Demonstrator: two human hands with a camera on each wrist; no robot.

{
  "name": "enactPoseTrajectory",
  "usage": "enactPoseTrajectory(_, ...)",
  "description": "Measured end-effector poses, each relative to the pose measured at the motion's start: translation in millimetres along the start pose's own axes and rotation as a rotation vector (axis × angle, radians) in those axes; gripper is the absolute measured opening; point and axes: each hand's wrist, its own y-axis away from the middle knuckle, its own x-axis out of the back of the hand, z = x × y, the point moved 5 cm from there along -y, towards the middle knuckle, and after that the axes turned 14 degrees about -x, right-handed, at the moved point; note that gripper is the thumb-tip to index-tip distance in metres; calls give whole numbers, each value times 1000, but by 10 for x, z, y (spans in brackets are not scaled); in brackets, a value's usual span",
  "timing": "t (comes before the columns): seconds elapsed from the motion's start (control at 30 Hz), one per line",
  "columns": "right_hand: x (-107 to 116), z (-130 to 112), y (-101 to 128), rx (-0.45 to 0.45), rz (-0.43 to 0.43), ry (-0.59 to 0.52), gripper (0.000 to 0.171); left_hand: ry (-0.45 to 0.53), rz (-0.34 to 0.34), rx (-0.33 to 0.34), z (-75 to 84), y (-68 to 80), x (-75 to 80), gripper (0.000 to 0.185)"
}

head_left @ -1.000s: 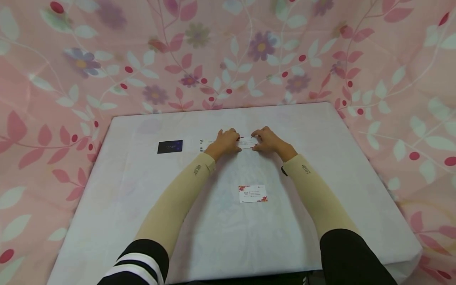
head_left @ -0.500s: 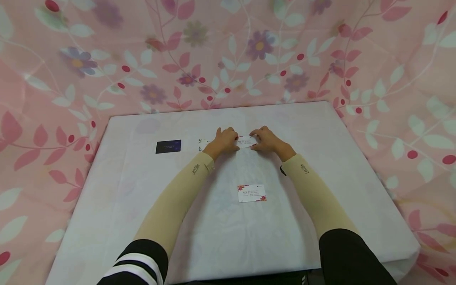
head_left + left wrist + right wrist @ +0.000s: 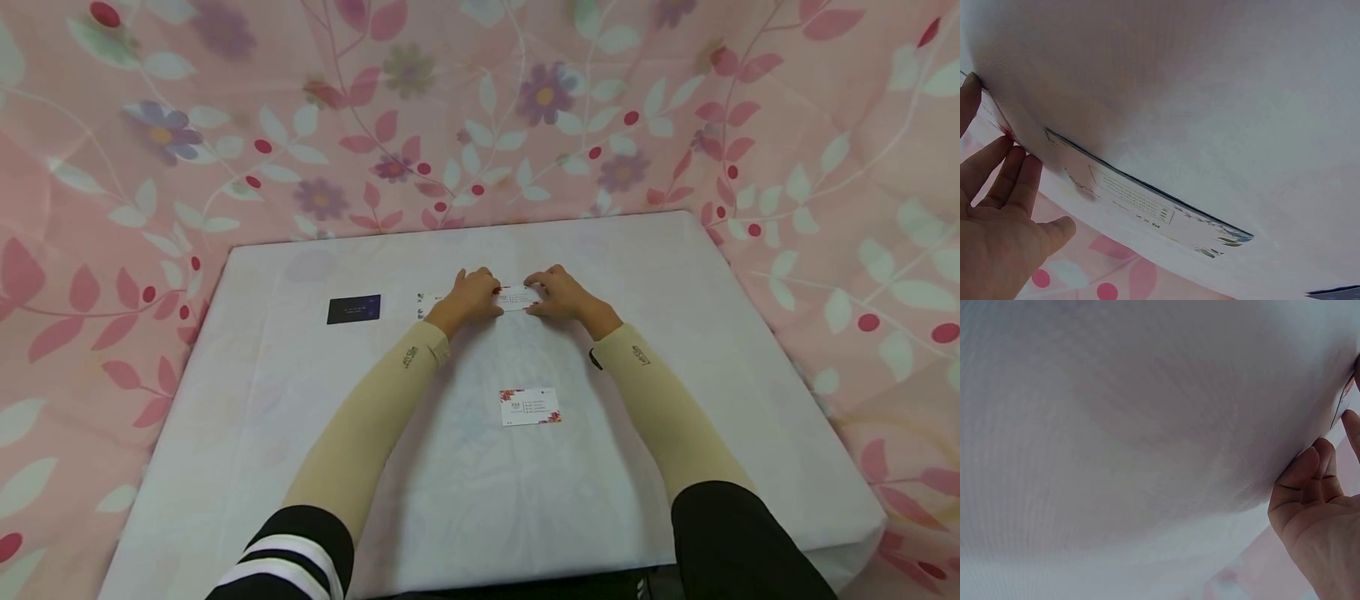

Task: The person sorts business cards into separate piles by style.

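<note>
Between my two hands, near the table's far side, a white business card with red flower corners (image 3: 517,298) lies on the tabletop. My left hand (image 3: 472,298) holds its left end, thumb on the near edge and fingers on the far edge. The same grip, mirrored, has my right hand (image 3: 562,296) at the right end. In the left wrist view the thumb and index finger of the left hand (image 3: 1007,212) touch the card's edges. Only a sliver of this card shows beside the right hand (image 3: 1316,512) in the right wrist view.
A pale card with leaf print (image 3: 1141,200) lies left of the left hand, partly covered by it in the head view. Farther left is a dark blue card (image 3: 354,309). Another red-flowered white card (image 3: 530,407) lies nearer me on the white-covered table (image 3: 637,500). Floral cloth (image 3: 480,108) hangs behind.
</note>
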Motion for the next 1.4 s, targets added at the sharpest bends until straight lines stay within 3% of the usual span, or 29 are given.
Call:
enactPoseTrajectory(0.83, -18, 49, -39, 3, 3, -40, 57, 45, 7, -24, -36, -6, 11, 53)
enactPoseTrajectory(1.1, 7, 68, -40, -19, -9, -102, 74, 31, 9, -21, -39, -14, 25, 55)
enactPoseTrajectory(1.4, -20, 86, -10, -14, -41, -167, 77, 58, 41, -17, -69, 46, -14, 64)
